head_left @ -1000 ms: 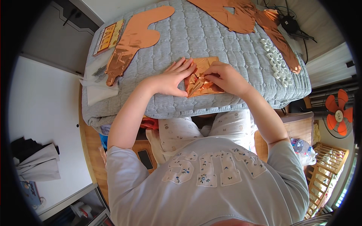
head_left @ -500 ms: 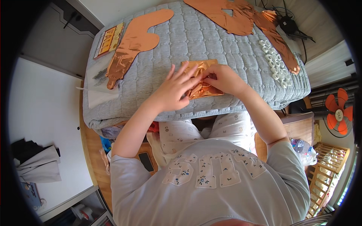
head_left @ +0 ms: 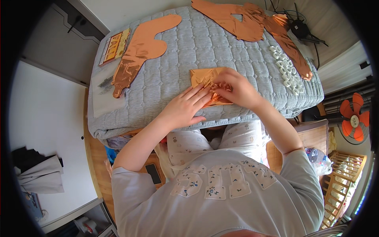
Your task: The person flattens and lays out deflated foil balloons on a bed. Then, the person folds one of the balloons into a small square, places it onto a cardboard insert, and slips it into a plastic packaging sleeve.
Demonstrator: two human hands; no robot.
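Note:
A folded copper-coloured foil balloon [head_left: 201, 76] lies near the front edge of the quilted mattress, its lower part crumpled. My left hand [head_left: 183, 106] rests flat on its left side, fingers stretched out and thumb apart. Across from it, my right hand [head_left: 239, 90] is closed, with finger and thumb pinching the crumpled foil near the middle. The fingers partly hide that spot. Farther left, a flattened foil balloon [head_left: 138, 47] with a curved shape is spread out. More flat copper foil balloons [head_left: 246, 29] lie at the far right.
White ring-like coils [head_left: 288, 71] sit in rows on the mattress [head_left: 185, 43] at right. A colourful flat package [head_left: 115, 46] and a clear plastic bag [head_left: 108, 94] lie at left. A black router [head_left: 300, 29] stands far right; an orange-bladed fan [head_left: 354, 117] is off the mattress.
My left hand has come down from a raised, spread pose onto the foil. The right hand has shifted slightly nearer. A thin white strip by the plastic bag no longer shows.

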